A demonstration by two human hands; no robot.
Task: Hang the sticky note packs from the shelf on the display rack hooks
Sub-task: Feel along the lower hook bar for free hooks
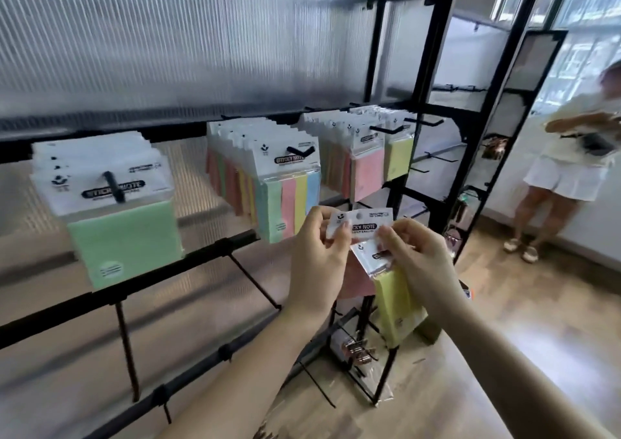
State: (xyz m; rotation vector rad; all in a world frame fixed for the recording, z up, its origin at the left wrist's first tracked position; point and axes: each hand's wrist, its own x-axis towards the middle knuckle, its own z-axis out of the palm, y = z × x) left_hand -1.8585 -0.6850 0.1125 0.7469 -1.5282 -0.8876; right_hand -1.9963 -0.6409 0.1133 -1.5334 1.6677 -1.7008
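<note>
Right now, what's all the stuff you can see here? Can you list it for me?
Rack: one, black metal, across the scene.
Green packs: one stack, far-left hook.
Striped packs: one stack, pink, yellow, blue and green, middle hook.
Pink packs: one stack, next hook right.
Yellow packs: one stack, right end of that row.
Held packs: two, pink behind, yellow in front, in the hands.
Bare hooks: several, black, right and lower rack.
Person: one, white clothes, far right.
Floor: wood.
Left hand: pinches the pink pack's header.
Right hand: grips the yellow pack's top.
</note>
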